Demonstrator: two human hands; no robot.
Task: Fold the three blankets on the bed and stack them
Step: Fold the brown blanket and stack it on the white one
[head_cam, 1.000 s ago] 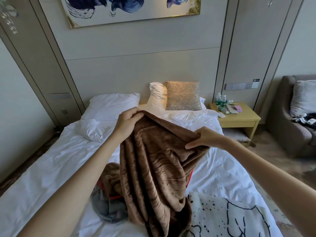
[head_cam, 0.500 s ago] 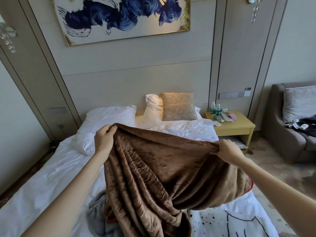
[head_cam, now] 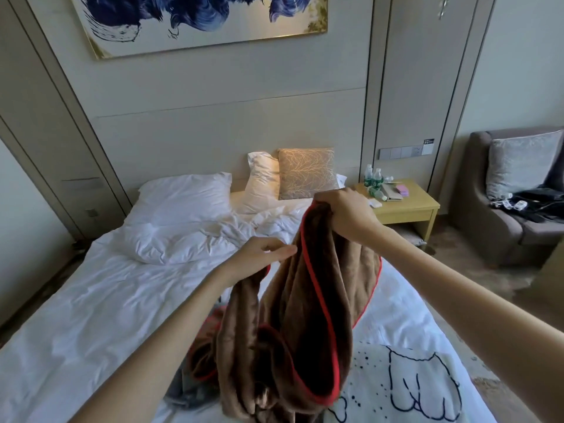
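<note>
Risk 1, skewed fold. The brown blanket [head_cam: 305, 315] hung from my two hands as a twisted bunch, and its red trim [head_cam: 317, 294] looped down the front instead of running straight. My judgement was that I held two points on one edge, not two matching corners. Folding from that hold would have produced uneven layers.

Risk 2, disturbing the other items. The lower part of the brown blanket lay heaped on the near end of the bed [head_cam: 91, 300]. It rested on the grey blanket [head_cam: 183, 389] at the left and touched the white blanket [head_cam: 412, 377] with the line drawing at the right. A quick lift or shake could have dragged either one out of place.

Risk 3, slip. The plush fabric looked smooth and heavy. A light pinch could have let the edge slide out under the hanging weight.

Grip state. My right hand [head_cam: 351, 215] was the higher one, with its fingers curled fully closed over the bunched top edge beside the red trim. My left hand [head_cam: 259, 257] was lower and near it, with thumb and fingertips pinched together on a fold at the blanket's edge. The fabric hid how much of that fold the pinch held. Neither hand was open, and neither touched anything else.
</note>
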